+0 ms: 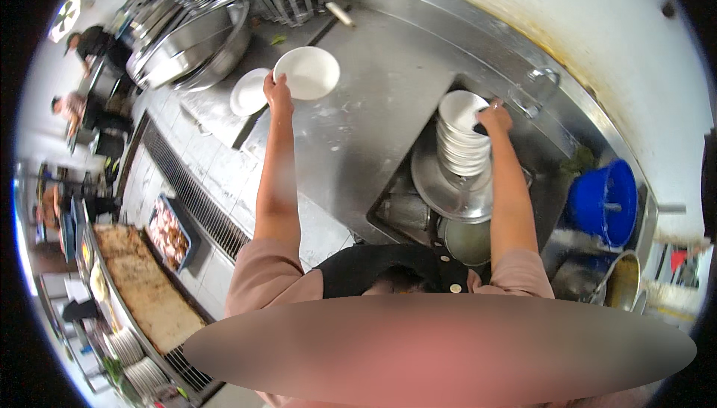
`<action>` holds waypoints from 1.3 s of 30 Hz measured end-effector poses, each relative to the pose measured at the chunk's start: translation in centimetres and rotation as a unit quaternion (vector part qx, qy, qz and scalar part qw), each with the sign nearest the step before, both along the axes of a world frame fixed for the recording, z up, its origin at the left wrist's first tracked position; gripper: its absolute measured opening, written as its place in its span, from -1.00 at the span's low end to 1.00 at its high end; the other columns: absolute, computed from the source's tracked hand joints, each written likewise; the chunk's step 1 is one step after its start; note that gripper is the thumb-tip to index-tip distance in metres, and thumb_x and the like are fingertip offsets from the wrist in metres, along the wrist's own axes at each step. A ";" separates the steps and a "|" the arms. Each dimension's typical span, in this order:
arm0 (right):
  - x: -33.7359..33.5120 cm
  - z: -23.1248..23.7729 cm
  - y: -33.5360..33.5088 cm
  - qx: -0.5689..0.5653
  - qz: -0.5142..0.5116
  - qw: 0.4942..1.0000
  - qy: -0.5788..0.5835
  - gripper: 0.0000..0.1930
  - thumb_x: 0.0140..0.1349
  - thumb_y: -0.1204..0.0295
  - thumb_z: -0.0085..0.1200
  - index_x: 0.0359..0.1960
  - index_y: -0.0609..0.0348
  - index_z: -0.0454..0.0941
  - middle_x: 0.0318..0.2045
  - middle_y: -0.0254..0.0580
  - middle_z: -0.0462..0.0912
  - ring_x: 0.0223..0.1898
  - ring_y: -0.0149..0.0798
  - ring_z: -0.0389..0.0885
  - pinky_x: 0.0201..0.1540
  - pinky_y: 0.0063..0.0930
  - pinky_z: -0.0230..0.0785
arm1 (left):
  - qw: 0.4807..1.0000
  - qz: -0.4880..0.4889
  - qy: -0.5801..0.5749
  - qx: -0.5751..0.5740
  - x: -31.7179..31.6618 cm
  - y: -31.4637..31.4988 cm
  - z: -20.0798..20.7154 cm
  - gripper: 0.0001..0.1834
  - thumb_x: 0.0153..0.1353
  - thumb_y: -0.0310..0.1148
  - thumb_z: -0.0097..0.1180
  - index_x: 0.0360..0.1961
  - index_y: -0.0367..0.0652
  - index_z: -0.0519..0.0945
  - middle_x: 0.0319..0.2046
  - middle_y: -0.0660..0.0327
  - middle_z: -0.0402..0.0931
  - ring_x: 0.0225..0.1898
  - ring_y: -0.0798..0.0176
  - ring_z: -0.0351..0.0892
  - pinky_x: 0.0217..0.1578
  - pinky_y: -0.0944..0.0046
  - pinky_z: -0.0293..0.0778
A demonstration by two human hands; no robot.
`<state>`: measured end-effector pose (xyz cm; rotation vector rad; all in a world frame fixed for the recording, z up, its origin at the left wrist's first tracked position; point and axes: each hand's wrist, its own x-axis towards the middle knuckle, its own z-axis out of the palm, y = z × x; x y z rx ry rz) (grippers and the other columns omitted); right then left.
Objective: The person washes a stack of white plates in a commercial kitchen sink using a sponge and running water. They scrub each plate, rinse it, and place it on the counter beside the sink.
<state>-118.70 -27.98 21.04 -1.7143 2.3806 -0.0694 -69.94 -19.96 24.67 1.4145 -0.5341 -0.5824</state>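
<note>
The steel desk (381, 102) spreads toward twelve o'clock, spotted with pale marks. At eleven, the left hand (278, 96) holds a white dish (310, 72) by its rim; a second dish (248, 96) lies just behind it. At two, the right hand (497, 119) is at the top of a dish stack (464, 156), in a basin (432, 188) in the sink (472, 85); I cannot tell whether its fingers grip. A blue bucket (597, 210) sits at three. Bowls (183, 50) pile at ten, people (97, 44) beyond; a floor grate (183, 173) runs at nine.
</note>
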 end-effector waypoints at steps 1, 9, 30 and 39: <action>-0.3 0.0 -0.3 0.013 -0.018 0.999 -0.022 -0.47 -0.15 0.13 0.15 -0.12 0.13 0.47 -0.16 0.01 0.54 -0.09 -0.06 0.52 -0.11 -0.28 0.40 | 0.999 0.051 0.009 -0.016 2.3 1.1 -0.7 -0.64 0.10 -0.50 -0.04 -0.03 -0.29 0.34 -0.22 0.09 0.42 -0.20 0.23 0.42 -0.17 0.30 0.34; -1.2 0.9 0.9 0.003 0.034 0.997 -0.067 -0.47 -0.16 0.15 0.17 -0.06 -0.03 0.46 -0.13 -0.02 0.53 -0.08 -0.01 0.49 -0.09 -0.21 0.36 | 0.970 0.216 0.101 -0.044 14.7 2.6 -7.8 -0.50 -0.05 -0.51 -0.01 0.00 -0.32 0.28 -0.23 0.00 0.42 -0.24 0.08 0.47 -0.24 0.18 0.44; -2.0 4.7 2.7 -0.067 0.048 0.896 -0.436 -0.53 -0.11 0.15 0.23 -0.24 0.24 0.51 -0.41 -0.16 0.58 -0.36 -0.29 0.53 -0.29 -0.45 0.34 | 0.841 -0.504 0.195 0.021 -30.2 -3.3 -3.1 -0.49 0.26 -0.08 -0.21 0.09 -0.24 0.27 -0.09 0.07 0.42 -0.08 0.18 0.42 -0.04 0.20 0.31; -4.0 3.2 1.8 -0.189 0.012 0.945 -0.268 -0.49 -0.11 0.01 0.16 -0.21 0.11 0.54 -0.36 0.04 0.60 -0.26 -0.03 0.56 -0.15 -0.28 0.37 | 0.940 -0.276 0.197 0.038 -28.8 -10.0 -0.9 -0.59 0.28 -0.22 -0.22 0.05 -0.27 0.25 -0.12 0.03 0.41 -0.08 0.12 0.42 -0.14 0.15 0.41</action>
